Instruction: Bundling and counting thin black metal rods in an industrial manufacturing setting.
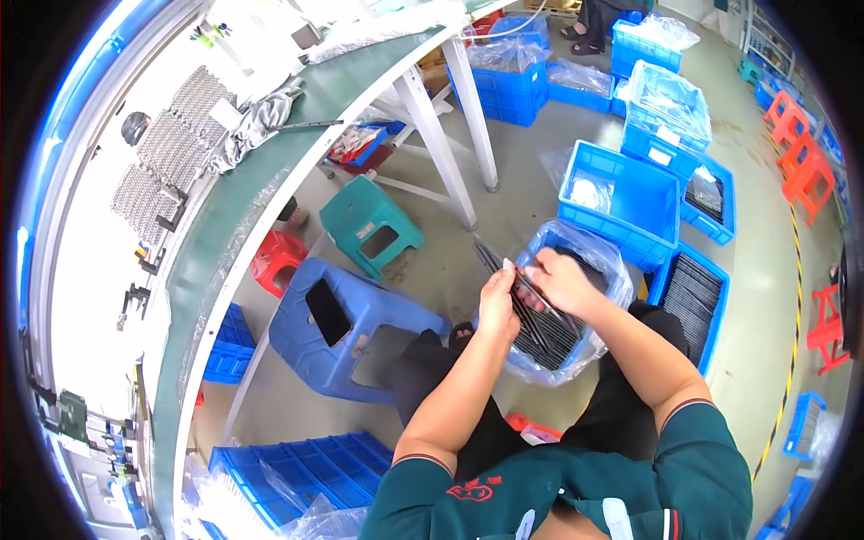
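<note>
Holding thin black strips (529, 301) over a plastic-lined blue crate (576, 261), the left hand (498, 304) and right hand (560, 281) both pinch them. Just beside the left hand stands a blue stool (337, 324); a green stool (371, 225) and more blue crates (621, 193) stand around.

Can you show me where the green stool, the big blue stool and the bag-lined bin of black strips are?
green stool (369, 220), head view, on its seat top.
big blue stool (346, 328), head view, on its seat.
bag-lined bin (605, 270), head view, on its plastic-covered rim.
</note>
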The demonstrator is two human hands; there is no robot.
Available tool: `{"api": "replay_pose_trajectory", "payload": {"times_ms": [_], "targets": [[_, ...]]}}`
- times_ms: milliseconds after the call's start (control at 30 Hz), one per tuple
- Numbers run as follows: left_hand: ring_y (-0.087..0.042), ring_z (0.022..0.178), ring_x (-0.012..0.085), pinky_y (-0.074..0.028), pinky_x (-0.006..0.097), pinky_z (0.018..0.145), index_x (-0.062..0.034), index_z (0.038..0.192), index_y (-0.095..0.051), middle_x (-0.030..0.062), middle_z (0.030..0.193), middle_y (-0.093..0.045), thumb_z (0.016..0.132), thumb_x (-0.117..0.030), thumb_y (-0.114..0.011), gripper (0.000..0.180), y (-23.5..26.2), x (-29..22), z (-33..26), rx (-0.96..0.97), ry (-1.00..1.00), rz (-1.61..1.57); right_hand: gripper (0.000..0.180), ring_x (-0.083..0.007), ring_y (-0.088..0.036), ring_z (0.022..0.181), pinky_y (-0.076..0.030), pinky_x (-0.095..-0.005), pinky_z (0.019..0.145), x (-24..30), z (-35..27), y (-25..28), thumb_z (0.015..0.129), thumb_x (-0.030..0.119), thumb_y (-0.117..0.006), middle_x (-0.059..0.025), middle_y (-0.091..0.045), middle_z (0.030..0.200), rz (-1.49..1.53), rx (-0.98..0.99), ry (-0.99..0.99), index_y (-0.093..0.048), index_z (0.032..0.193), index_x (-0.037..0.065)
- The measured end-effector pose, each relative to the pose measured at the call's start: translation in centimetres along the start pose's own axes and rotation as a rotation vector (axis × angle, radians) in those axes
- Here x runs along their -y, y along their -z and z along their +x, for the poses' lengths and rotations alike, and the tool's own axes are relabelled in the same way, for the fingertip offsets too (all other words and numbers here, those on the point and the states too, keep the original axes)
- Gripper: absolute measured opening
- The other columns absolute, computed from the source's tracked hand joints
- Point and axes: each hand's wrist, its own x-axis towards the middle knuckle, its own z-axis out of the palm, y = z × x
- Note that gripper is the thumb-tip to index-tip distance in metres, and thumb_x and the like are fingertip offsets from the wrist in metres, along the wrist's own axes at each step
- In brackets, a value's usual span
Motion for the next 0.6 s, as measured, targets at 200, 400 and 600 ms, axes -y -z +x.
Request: {"api": "replay_pose_trajectory", "payload": {"times_ms": [200, 400, 600], "targets": [[-0.05, 0.059, 0.0143, -0.044, 0.03, 0.051, -0.0081, 0.081, -0.053, 0.0006, 0.07, -0.051, 0.091, -0.035, -0.054, 0.029, 1.1, -0.4, 0.0, 0.05, 0.06, 0.185, 0.026, -0.0024, -0.041, 0.045, -0.021, -0.0174, 0.039, -0.5, 1.7, 1.4, 0.089, 0.031, -0.06, 0.005, -0.046, 0.057, 0.621, 0.167, -0.096, -0.058, 0.085, 0.005], [-0.044, 0.054, 0.0098, -0.038, 0.024, 0.05, -0.0091, 0.079, -0.056, -0.0021, 0.061, -0.047, 0.089, -0.04, -0.056, 0.032, 0.9, 0.4, -1.4, 0.311, 0.302, 0.321, 0.03, -0.0093, -0.042, 0.048, -0.029, -0.026, 0.042, -1.3, 2.9, 1.5, 0.083, 0.034, -0.062, 0.0005, -0.046, 0.057, 0.412, -0.16, -0.044, -0.055, 0.071, 0.008], [-0.044, 0.058, 0.0113, -0.038, 0.025, 0.051, -0.0062, 0.081, -0.056, 0.0022, 0.075, -0.053, 0.089, -0.033, -0.058, 0.028, 1.0, 0.2, -2.4, 0.446, 0.522, 0.158, 0.028, -0.0074, -0.027, 0.037, -0.019, -0.0261, 0.035, -5.4, 6.2, 15.0, 0.088, 0.034, -0.057, 0.0048, -0.036, 0.049, 0.858, -0.457, 0.106, -0.051, 0.07, 0.013]]}}
